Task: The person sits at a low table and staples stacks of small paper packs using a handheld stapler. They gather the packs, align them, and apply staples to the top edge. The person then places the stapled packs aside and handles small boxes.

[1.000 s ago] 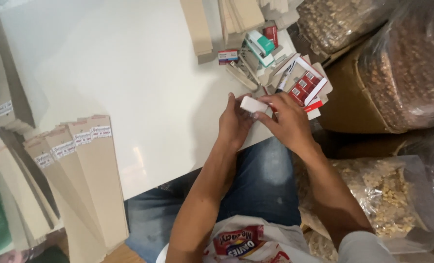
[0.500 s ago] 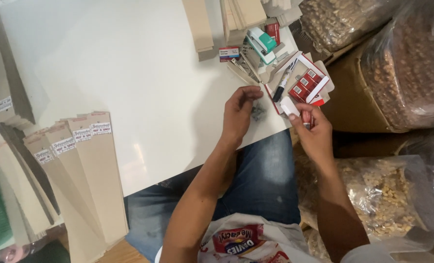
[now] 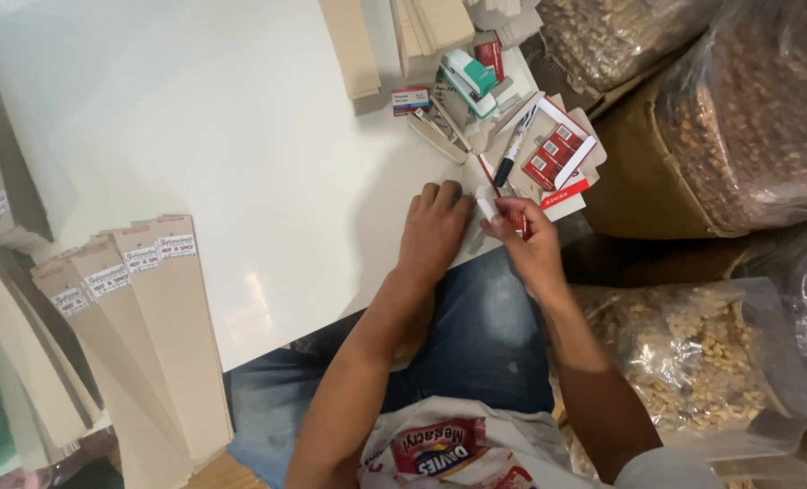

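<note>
White tabletop [image 3: 240, 136] lies under my left hand [image 3: 432, 231], fingers together and flat. Just beside it, my right hand [image 3: 528, 249] pinches a small white-and-red box [image 3: 499, 210], below the black marker [image 3: 515, 147].

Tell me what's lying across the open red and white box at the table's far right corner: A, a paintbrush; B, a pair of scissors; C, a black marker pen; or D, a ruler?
C: a black marker pen with a white barrel lies slantwise across the open red and white box, just beyond the right hand, which pinches a small white piece at the edge of the white table.
</note>
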